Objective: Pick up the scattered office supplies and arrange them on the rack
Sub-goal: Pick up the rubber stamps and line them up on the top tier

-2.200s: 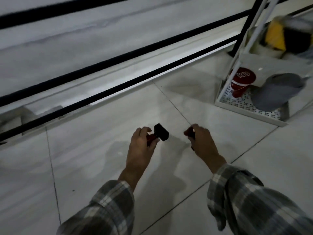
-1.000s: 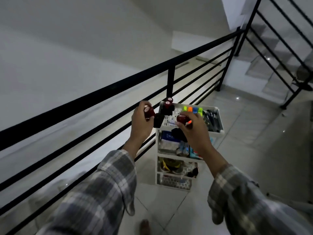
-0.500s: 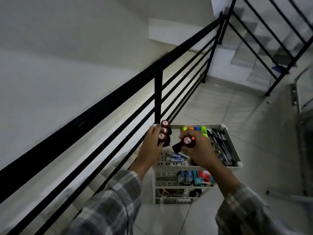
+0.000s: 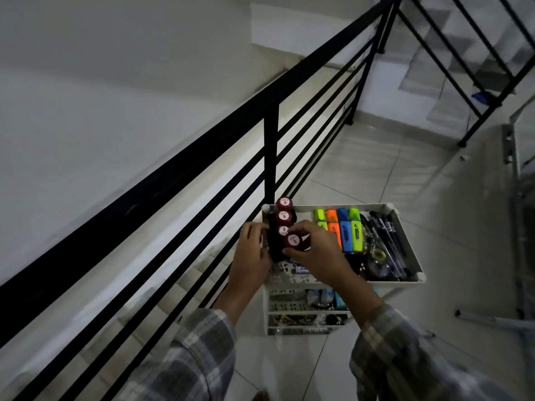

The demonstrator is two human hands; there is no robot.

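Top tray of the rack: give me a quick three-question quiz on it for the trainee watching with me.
1. True or false: the highlighters lie in the top tray between the red-capped stamps and the black pens.
2. How many red stamp caps show in the row at the tray's left end? A) two B) four C) six
3. Fill in: the right hand pinches the red cap of the stamp ____ to the camera.

Key
1. True.
2. B, four.
3. Nearest; the left hand is at the row's left side, its grip hidden.
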